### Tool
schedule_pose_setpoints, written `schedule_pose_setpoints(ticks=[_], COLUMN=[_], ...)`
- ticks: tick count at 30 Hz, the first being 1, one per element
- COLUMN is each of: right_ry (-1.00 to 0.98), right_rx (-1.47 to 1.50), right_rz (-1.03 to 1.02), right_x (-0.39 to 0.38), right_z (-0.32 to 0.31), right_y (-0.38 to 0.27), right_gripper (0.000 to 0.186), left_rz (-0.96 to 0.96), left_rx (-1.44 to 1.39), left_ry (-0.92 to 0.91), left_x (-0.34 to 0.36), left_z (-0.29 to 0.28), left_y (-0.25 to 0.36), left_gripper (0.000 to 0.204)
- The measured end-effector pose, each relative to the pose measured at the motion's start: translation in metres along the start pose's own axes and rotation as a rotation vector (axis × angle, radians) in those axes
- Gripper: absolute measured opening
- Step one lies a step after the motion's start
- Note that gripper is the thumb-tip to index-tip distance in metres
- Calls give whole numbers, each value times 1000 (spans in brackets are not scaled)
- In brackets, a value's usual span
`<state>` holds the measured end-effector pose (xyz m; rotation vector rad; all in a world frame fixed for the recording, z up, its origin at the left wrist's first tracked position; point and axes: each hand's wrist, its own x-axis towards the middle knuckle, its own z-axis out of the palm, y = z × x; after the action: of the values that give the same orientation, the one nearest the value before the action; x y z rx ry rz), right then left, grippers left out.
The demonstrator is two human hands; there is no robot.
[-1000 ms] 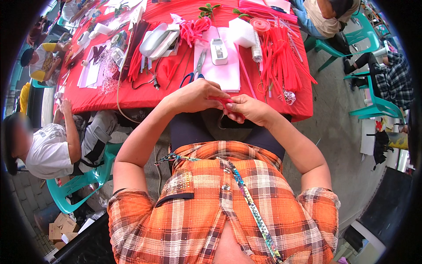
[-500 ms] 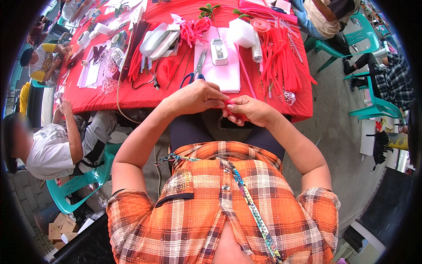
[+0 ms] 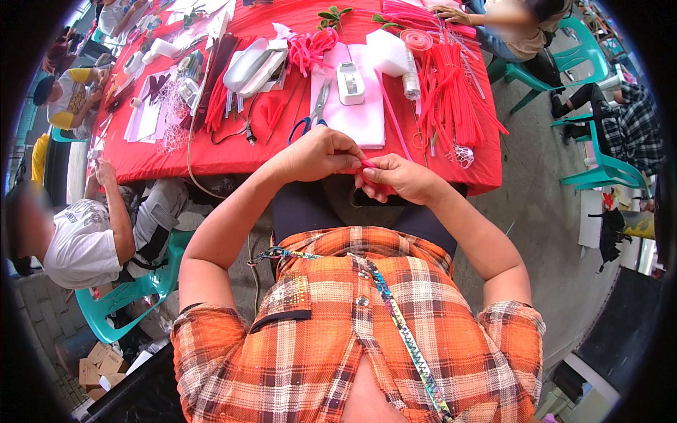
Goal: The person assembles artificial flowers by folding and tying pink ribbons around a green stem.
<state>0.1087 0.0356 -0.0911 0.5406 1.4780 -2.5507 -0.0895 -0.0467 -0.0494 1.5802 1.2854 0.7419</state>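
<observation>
Over on the far left, a person in a white shirt [image 3: 83,243] sits on a green chair [image 3: 127,307], one arm up at the table's edge. The table [image 3: 159,161] wears a red cloth, and it's a crowded one. Along its left part: papers [image 3: 144,125], then a patch of white net [image 3: 173,135] beside them, then a bundle of dark stems [image 3: 220,74]. Next to that, a pale case [image 3: 248,70], with a black plug [image 3: 250,135] lying below it.

Now the scissors [image 3: 319,111], blue handles toward the wearer, just beyond the left hand [image 3: 317,151]. That hand comes in bent at the wrist, thumb and fingertips pinched on the left end of a red piece [image 3: 368,163]. And there's the piece itself, small, between the two hands, in front of the table's near edge, much of it hidden by fingers. On its other side, the right hand [image 3: 402,176] has thumb and fingers closed on it, the lower fingers curled underneath.

Beyond the hands, a white dispenser [image 3: 351,84] sits on pale sheets [image 3: 374,127]. Further right, a white foam block [image 3: 386,51], a pink roll [image 3: 417,40], and red stems [image 3: 448,92] fanned toward the corner.
</observation>
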Motion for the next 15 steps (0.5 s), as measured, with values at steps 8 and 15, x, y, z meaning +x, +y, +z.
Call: schedule_pose_setpoints(ticks=[8, 15], right_ry=[-89, 69], right_rx=[197, 84], right_rz=[23, 50], right_x=[-15, -16], right_z=[-7, -1], right_y=[-23, -20], right_gripper=[47, 42], left_rz=[-27, -93], left_rx=[92, 54], left_ry=[-1, 26], left_x=[2, 1], left_z=[-9, -10], left_y=[0, -9], left_gripper=[16, 17])
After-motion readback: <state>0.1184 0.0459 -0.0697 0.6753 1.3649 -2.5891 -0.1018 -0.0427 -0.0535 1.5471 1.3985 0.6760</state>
